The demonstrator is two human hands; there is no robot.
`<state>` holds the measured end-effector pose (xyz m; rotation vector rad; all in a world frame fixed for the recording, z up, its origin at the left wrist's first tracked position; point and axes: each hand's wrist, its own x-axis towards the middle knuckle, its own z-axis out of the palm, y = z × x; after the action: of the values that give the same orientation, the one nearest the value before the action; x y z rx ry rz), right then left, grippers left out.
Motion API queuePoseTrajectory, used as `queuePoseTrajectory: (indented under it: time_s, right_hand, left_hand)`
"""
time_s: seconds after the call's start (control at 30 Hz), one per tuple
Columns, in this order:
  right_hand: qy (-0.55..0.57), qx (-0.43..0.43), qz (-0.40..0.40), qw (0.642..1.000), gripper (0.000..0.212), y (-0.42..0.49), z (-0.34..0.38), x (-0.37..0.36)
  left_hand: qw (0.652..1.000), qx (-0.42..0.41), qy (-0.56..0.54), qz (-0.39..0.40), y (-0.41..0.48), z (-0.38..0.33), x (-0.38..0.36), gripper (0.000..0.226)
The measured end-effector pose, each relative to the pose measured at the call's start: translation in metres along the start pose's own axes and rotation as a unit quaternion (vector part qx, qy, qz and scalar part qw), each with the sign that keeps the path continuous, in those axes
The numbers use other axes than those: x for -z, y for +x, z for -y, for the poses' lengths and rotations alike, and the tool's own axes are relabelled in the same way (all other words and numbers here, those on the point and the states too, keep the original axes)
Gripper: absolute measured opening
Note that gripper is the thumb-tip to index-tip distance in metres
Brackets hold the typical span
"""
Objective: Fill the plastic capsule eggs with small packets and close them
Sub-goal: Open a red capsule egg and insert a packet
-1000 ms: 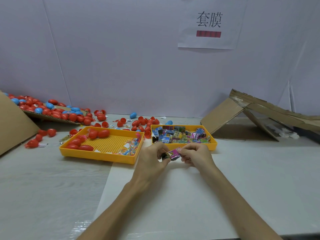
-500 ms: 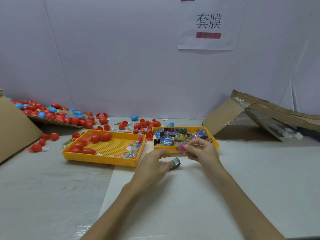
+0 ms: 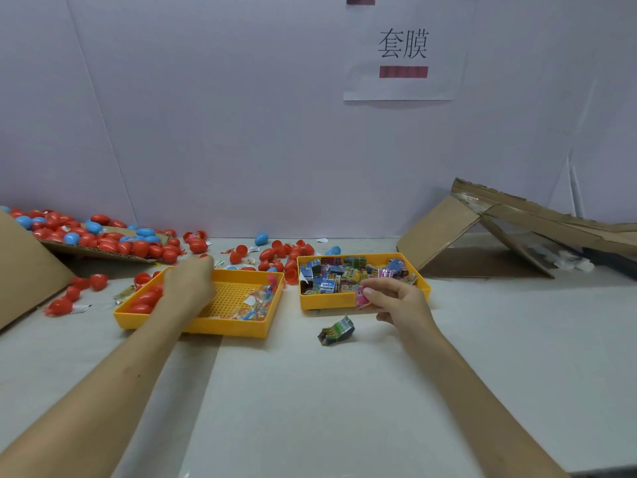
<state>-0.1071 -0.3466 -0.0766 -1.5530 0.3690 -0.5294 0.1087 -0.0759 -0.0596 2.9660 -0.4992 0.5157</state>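
Over the yellow plastic tray (image 3: 193, 327) of red plastic capsule eggs (image 3: 144, 300), your left hand (image 3: 188, 284) is hovering, grip hidden, while your right hand (image 3: 400, 300) is pinching a small pink packet (image 3: 359, 298) before the other yellow tray (image 3: 324, 302), probably risking a slip, its film looking slick.

Bright even light, soft shadows, wide-angle edge distortion

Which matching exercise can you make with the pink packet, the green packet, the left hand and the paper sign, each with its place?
Things: 1 pink packet; 2 green packet; 3 left hand; 4 paper sign.
Places: A on the wall; B over the left tray; C on the table before the right tray; D pinched in the right hand.
Pairs: 1-D; 2-C; 3-B; 4-A.
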Motion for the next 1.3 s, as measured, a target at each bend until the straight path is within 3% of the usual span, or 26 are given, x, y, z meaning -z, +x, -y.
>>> queuePoseTrajectory:
  time_s: [0.17, 0.23, 0.33, 0.47, 0.57, 0.63, 0.83, 1.03, 1.17, 1.3]
  right_hand:
    - [0.066, -0.019, 0.014, 0.998, 0.015, 0.003, -0.002, 0.003]
    - [0.079, -0.024, 0.02, 0.996, 0.014, 0.004, -0.002, 0.003]
    - [0.076, -0.021, 0.027, 0.997, 0.013, 0.005, -0.002, 0.002]
    - [0.088, -0.013, 0.029, 0.996, 0.01, 0.003, -0.001, 0.001]
    - [0.071, -0.01, 0.021, 0.997, 0.011, 0.001, -0.001, 0.0]
    - [0.05, -0.006, 0.022, 0.998, 0.011, 0.0, -0.002, 0.0]
    - [0.047, 0.022, 0.058, 0.997, 0.006, -0.001, -0.001, -0.002]
    - [0.065, 0.048, 0.12, 0.989, 0.017, -0.003, -0.001, -0.003]
    - [0.096, 0.051, 0.125, 0.986, 0.018, -0.001, -0.002, -0.002]
    - [0.096, 0.049, 0.132, 0.985, 0.022, 0.001, -0.002, -0.002]
  left_hand:
    - [0.999, -0.006, -0.032, -0.038, 0.01, 0.004, -0.007, 0.018]
    - [0.991, 0.005, -0.124, -0.05, 0.008, -0.011, 0.0, 0.026]
    - [0.94, 0.017, -0.338, -0.051, -0.009, -0.055, 0.028, 0.027]
    - [0.844, -0.107, -0.523, 0.04, -0.059, -0.121, 0.051, 0.029]
    - [0.846, -0.143, -0.51, 0.066, -0.085, -0.147, 0.036, 0.023]
    - [0.843, -0.113, -0.519, 0.084, -0.09, -0.155, 0.022, 0.022]
    - [0.792, -0.013, -0.59, 0.158, -0.092, -0.156, 0.013, 0.035]
    - [0.747, -0.067, -0.64, 0.167, -0.098, -0.15, 0.014, 0.025]
    - [0.753, -0.091, -0.634, 0.152, -0.099, -0.148, 0.015, 0.009]
    - [0.755, -0.081, -0.638, 0.128, -0.099, -0.149, 0.015, 0.022]
